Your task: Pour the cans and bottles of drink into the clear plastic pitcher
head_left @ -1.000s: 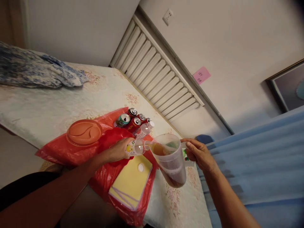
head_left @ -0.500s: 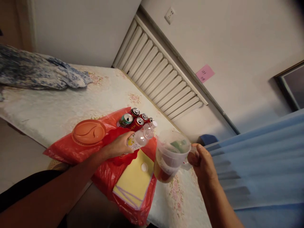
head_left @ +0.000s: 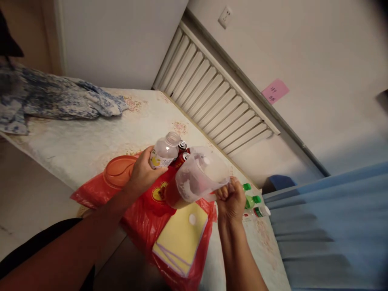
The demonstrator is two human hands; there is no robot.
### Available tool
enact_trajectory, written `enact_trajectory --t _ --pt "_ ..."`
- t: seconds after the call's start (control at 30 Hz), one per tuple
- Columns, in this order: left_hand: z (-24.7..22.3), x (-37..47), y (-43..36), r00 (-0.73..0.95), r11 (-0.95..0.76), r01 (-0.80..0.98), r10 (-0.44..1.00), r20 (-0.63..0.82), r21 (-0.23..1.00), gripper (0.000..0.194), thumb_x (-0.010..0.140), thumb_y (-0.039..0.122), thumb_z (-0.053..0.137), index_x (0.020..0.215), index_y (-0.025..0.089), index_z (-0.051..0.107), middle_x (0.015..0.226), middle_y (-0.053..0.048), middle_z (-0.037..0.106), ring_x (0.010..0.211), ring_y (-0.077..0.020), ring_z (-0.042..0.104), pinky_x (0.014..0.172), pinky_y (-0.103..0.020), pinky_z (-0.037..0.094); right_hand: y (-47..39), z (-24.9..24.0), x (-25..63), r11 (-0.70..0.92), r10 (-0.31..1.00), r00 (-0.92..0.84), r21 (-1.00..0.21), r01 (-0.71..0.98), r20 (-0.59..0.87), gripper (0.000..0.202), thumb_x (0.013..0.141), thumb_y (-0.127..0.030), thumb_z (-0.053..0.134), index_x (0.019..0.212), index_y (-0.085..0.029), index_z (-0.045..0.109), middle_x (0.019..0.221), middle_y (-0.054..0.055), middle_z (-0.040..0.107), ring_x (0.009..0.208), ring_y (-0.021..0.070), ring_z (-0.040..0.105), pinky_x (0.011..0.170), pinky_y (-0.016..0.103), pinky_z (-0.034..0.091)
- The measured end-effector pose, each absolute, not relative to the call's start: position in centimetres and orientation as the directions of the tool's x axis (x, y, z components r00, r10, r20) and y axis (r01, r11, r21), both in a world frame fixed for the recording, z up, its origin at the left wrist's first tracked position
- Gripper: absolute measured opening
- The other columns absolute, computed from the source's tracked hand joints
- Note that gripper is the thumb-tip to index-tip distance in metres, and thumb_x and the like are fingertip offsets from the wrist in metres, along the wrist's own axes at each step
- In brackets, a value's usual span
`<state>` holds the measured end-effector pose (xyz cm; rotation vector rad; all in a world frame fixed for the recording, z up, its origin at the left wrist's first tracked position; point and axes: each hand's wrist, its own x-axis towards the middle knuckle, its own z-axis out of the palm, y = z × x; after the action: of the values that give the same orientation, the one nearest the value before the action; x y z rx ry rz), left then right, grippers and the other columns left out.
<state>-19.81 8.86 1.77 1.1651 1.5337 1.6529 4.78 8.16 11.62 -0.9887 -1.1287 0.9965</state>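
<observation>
1. White, flower-printed covering (head_left: 79,145) lies over a broad flat surface, its far edge running along a pale slatted radiator (head_left: 216,95).
2. Above the radiator, the plain wall carries a white power socket (head_left: 225,17); a blue fabric curtain (head_left: 327,226) hangs at the right, and a blue-and-white patterned cloth (head_left: 69,99) lies crumpled at the far left.
3. Pink paper (head_left: 275,91) on the wall bears two short handwritten lines, too small to read surely.
4. A clear plastic bottle (head_left: 165,151), uncapped, shows a white label with yellow fruit and dark Chinese lettering; the left hand (head_left: 144,171) wraps it, thumb nearer, fingers curled behind.
5. The right hand (head_left: 230,200) has its fingers folded round the handle of a translucent plastic jug (head_left: 198,171), which tilts leftward beside the bottle, brownish liquid inside, above a red plastic bag (head_left: 93,188).
6. Under the left forearm, a red item (head_left: 151,206) displays a yellow heart-shaped emblem.
7. Green-capped clear bottles (head_left: 250,201) stand beyond the right hand; their labels are unreadable.
</observation>
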Motion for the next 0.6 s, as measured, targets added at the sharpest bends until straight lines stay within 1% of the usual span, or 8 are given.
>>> enact_trajectory --t 0.1,0.23,0.37,0.43,0.5,0.53,0.6 --pt "1.7 -20.3 8.7 -0.527 -0.11 0.148 0.832 0.173 0.983 0.069 0.065 0.035 0.074 0.129 0.021 0.053 0.123 -0.006 0.066 0.107 -0.0282 0.064 0.097 -0.04 0.052 9.1 9.4 3.1 0.237 0.966 0.137 -0.96 -0.151 0.217 0.041 0.081 -0.044 0.062 0.065 -0.025 0.03 0.045 -0.013 0.022 0.038 0.0072 0.017 0.042 0.023 0.018" --pt "1.5 -20.8 8.6 -0.578 -0.088 0.178 0.796 0.176 0.98 0.067 0.068 0.035 0.074 0.13 0.022 0.051 0.122 -0.006 0.065 0.107 -0.0273 0.064 0.095 -0.038 0.052 9.3 6.7 1.5 0.216 0.972 0.147 -0.947 -0.237 0.185 0.04 0.081 -0.042 0.061 0.064 -0.025 0.029 0.043 -0.012 0.027 0.039 0.0078 0.019 0.043 0.024 0.018" --pt "1.3 -20.8 8.3 -0.594 -0.096 0.224 0.776 0.213 0.97 0.063 0.07 0.034 0.074 0.128 0.022 0.052 0.118 -0.006 0.065 0.103 -0.0259 0.063 0.091 -0.036 0.052 8.9 4.7 0.8 0.227 0.966 0.171 -0.949 -0.22 0.192 0.037 0.085 -0.042 0.058 0.066 -0.025 0.032 0.044 -0.012 0.027 0.039 0.0083 0.02 0.045 0.023 0.022" --pt "1.3 -20.8 8.2 -0.598 -0.12 0.21 0.769 0.225 0.97 0.061 0.071 0.033 0.075 0.126 0.02 0.053 0.115 -0.005 0.066 0.098 -0.0239 0.064 0.088 -0.034 0.052 9.0 4.3 1.3 0.239 0.963 0.166 -0.959 -0.15 0.213 0.032 0.087 -0.046 0.057 0.069 -0.025 0.04 0.047 -0.011 0.034 0.042 0.0093 0.029 0.048 0.024 0.03" --pt "1.2 -20.8 8.1 -0.609 -0.155 0.184 0.757 0.236 0.971 0.06 0.07 0.031 0.077 0.124 0.017 0.055 0.11 -0.005 0.067 0.093 -0.0214 0.063 0.083 -0.032 0.051 9.1 4.1 2.7 0.259 0.951 0.179 -0.966 -0.016 0.252 0.029 0.088 -0.051 0.055 0.081 -0.023 0.055 0.058 -0.006 0.051 0.052 0.0119 0.046 0.057 0.026 0.04" --pt "1.1 -20.9 8.1 -0.618 -0.169 0.17 0.749 0.239 0.971 0.061 0.068 0.03 0.078 0.124 0.016 0.055 0.107 -0.005 0.067 0.09 -0.0202 0.063 0.081 -0.031 0.051 9.1 4.0 3.7 0.258 0.944 0.193 -0.963 0.074 0.268 0.034 0.088 -0.054 0.054 0.091 -0.021 0.061 0.068 -0.003 0.059 0.06 0.0138 0.053 0.062 0.027 0.044" --pt "0.9 -20.9 7.8 -0.641 -0.179 0.15 0.731 0.234 0.972 0.066 0.065 0.028 0.08 0.125 0.015 0.055 0.106 -0.005 0.068 0.088 -0.019 0.063 0.077 -0.029 0.05 8.8 3.4 6.1 0.222 0.937 0.203 -0.933 0.285 0.285 0.046 0.087 -0.056 0.054 0.11 -0.018 0.065 0.085 0.002 0.065 0.074 0.0173 0.059 0.07 0.03 0.047"
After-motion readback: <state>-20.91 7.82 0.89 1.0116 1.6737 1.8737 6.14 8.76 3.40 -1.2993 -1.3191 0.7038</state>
